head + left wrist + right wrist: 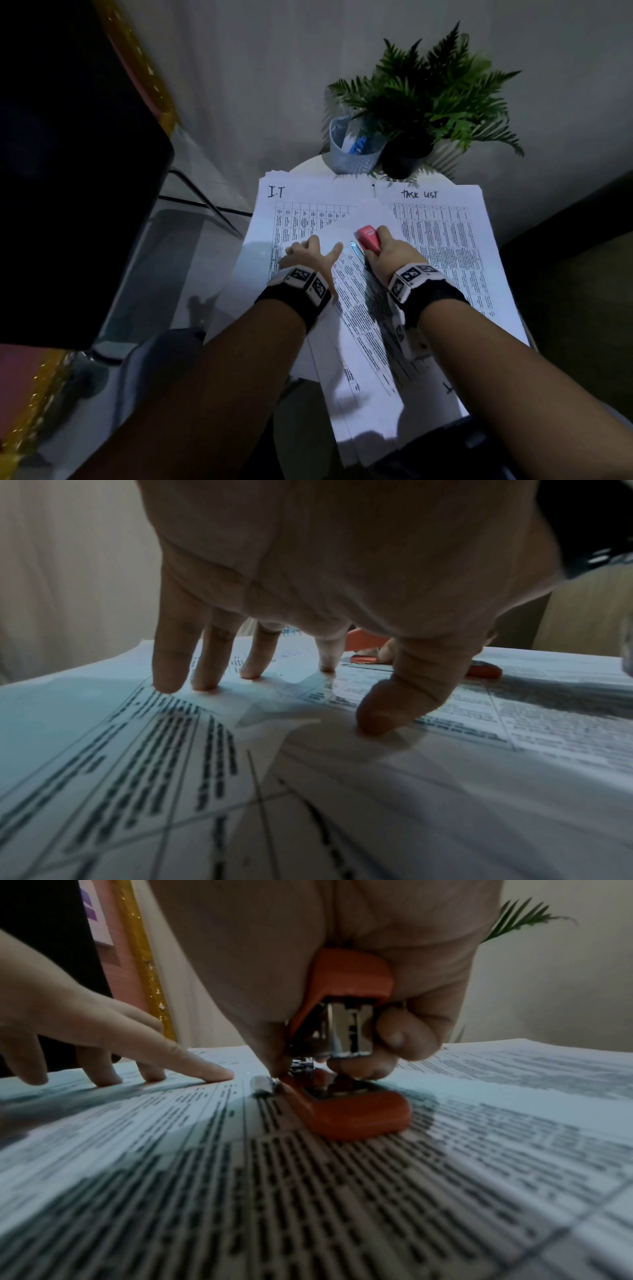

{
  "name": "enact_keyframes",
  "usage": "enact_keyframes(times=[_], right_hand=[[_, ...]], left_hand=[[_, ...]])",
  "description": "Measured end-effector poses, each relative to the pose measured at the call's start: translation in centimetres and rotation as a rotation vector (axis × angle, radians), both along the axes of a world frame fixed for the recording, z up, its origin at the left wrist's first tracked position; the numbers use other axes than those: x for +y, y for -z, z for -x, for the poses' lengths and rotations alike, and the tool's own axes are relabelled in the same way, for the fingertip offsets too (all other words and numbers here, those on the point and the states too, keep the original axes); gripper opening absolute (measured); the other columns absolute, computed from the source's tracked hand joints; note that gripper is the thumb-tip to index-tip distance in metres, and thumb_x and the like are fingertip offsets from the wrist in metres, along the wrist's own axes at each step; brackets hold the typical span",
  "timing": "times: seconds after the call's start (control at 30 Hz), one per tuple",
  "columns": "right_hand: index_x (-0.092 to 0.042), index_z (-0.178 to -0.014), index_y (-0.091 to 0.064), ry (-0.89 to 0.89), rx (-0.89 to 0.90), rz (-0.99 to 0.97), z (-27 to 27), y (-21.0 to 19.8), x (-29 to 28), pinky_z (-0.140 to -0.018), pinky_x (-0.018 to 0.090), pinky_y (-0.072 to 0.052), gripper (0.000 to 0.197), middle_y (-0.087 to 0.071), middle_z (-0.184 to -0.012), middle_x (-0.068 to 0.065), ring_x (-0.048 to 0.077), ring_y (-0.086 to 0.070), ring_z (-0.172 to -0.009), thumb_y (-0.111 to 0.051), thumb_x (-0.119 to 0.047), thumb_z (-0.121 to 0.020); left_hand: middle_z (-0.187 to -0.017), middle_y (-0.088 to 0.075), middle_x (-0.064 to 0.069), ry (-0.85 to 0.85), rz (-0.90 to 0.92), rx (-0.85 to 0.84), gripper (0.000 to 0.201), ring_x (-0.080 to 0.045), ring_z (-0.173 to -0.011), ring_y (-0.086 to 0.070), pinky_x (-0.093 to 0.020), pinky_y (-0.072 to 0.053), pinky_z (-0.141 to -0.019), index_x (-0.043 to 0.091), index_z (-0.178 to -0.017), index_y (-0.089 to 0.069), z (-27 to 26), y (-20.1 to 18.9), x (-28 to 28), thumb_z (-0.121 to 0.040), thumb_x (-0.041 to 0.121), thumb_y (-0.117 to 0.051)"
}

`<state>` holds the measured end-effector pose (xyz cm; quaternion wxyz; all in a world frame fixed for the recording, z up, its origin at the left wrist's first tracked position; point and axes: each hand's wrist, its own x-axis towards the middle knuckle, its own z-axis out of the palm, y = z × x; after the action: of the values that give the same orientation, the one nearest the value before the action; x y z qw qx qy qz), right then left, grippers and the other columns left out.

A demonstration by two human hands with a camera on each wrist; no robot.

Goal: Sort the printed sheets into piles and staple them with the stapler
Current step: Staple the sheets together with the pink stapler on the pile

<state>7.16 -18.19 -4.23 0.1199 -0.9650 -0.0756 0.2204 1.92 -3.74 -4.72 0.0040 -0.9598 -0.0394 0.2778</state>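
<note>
The right hand (394,251) was curled round the small orange-red plastic stapler with a metal magazine (369,238), thumb on one side and fingers on the other. In the right wrist view the stapler's base (346,1110) rested flat on the angled set of printed white sheets with tables (356,308), while its top arm (349,974) stood raised, so the stapler gaped open. Whether a sheet edge lay between base and arm could not be told.

The left hand (308,255) lay just left of the stapler, spread, with straight fingers (171,664) and thumb (394,696) pressing down on the paper (fingertips only, palm lifted). It gripped nothing.

Beyond the stapler, on its left, lay the pile of white sheets headed "I.T" (291,209); beyond it on the right lay the pile of white sheets headed "TASK LIST" (445,233). The angled set overlapped both piles and ran from the stapler toward the person.

All paper lay on the round white bench (308,164). At its far edge, well beyond the stapler, stood a pale blue perforated plastic basket (352,150) and, just beside it on the right, a green fern in a dark pot (428,99).
</note>
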Motion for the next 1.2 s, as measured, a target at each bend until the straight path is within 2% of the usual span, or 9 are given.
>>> enact_keyframes(times=[0.13, 0.3, 0.63, 0.73, 0.87, 1.07, 1.2], right_hand=[[-0.015, -0.124, -0.033, -0.014, 0.017, -0.010, -0.5, 0.1, 0.6, -0.067, 0.034, -0.045, 0.034, -0.061, -0.092, 0.014, 0.027, -0.052, -0.074, -0.043, -0.032, -0.096], [-0.015, -0.124, -0.033, -0.011, 0.019, -0.023, -0.9, 0.4, 1.3, -0.067, 0.034, -0.044, 0.035, -0.063, -0.097, 0.015, 0.028, -0.052, -0.076, -0.043, -0.032, -0.096], [-0.014, -0.121, -0.034, -0.015, 0.024, -0.021, -1.0, 0.2, 1.6, -0.066, 0.034, -0.042, 0.032, -0.058, -0.088, 0.010, 0.028, -0.051, -0.074, -0.042, -0.033, -0.096], [-0.012, -0.121, -0.034, -0.003, 0.031, -0.045, -1.1, 0.1, 2.0, -0.067, 0.034, -0.041, 0.032, -0.061, -0.092, 0.013, 0.028, -0.050, -0.075, -0.042, -0.032, -0.096], [-0.010, -0.121, -0.035, -0.001, 0.053, -0.066, -1.2, -0.4, 1.9, -0.065, 0.033, -0.037, 0.033, -0.056, -0.085, 0.011, 0.027, -0.048, -0.073, -0.042, -0.031, -0.097], [-0.010, -0.123, -0.035, -0.001, 0.113, -0.043, -2.1, -0.9, 1.7, -0.069, 0.033, -0.039, 0.036, -0.061, -0.104, 0.017, 0.032, -0.056, -0.088, -0.047, -0.030, -0.095], [-0.010, -0.121, -0.036, 0.016, 0.126, -0.053, -2.3, -0.8, 1.4, -0.069, 0.033, -0.039, 0.036, -0.060, -0.104, 0.018, 0.029, -0.050, -0.080, -0.049, -0.031, -0.094]], left_hand=[[-0.131, -0.029, -0.014, -0.008, 0.006, 0.031, 0.099, -0.039, -0.114, -0.039, -0.049, -0.049, -0.087, 0.040, -0.145, -0.003, -0.1, 0.0, 0.0, -0.070, 0.051, -0.068], [-0.129, -0.031, -0.013, -0.001, 0.007, 0.014, 0.100, -0.034, -0.110, -0.040, -0.044, -0.049, -0.085, 0.041, -0.145, -0.005, -0.2, 0.0, 0.0, -0.070, 0.052, -0.070], [-0.132, -0.027, -0.013, -0.038, 0.005, 0.045, 0.100, -0.036, -0.115, -0.037, -0.047, -0.047, -0.090, 0.044, -0.144, -0.001, -0.3, 0.0, -0.3, -0.070, 0.051, -0.069], [-0.130, -0.029, -0.012, -0.035, 0.011, 0.033, 0.100, -0.035, -0.113, -0.038, -0.047, -0.047, -0.089, 0.044, -0.144, -0.002, -0.1, -0.1, -0.3, -0.069, 0.051, -0.069], [-0.130, -0.030, -0.013, -0.026, 0.007, 0.022, 0.101, -0.035, -0.114, -0.038, -0.047, -0.047, -0.090, 0.042, -0.145, -0.003, 0.0, -0.1, -0.4, -0.069, 0.050, -0.069], [-0.132, -0.028, -0.013, -0.043, 0.008, 0.046, 0.101, -0.036, -0.116, -0.037, -0.048, -0.046, -0.091, 0.043, -0.145, -0.003, -0.2, -0.2, -0.4, -0.069, 0.050, -0.070], [-0.135, -0.027, -0.013, -0.038, 0.015, 0.043, 0.102, -0.037, -0.118, -0.036, -0.048, -0.046, -0.091, 0.042, -0.145, -0.005, -0.2, -0.2, -0.3, -0.068, 0.049, -0.071]])
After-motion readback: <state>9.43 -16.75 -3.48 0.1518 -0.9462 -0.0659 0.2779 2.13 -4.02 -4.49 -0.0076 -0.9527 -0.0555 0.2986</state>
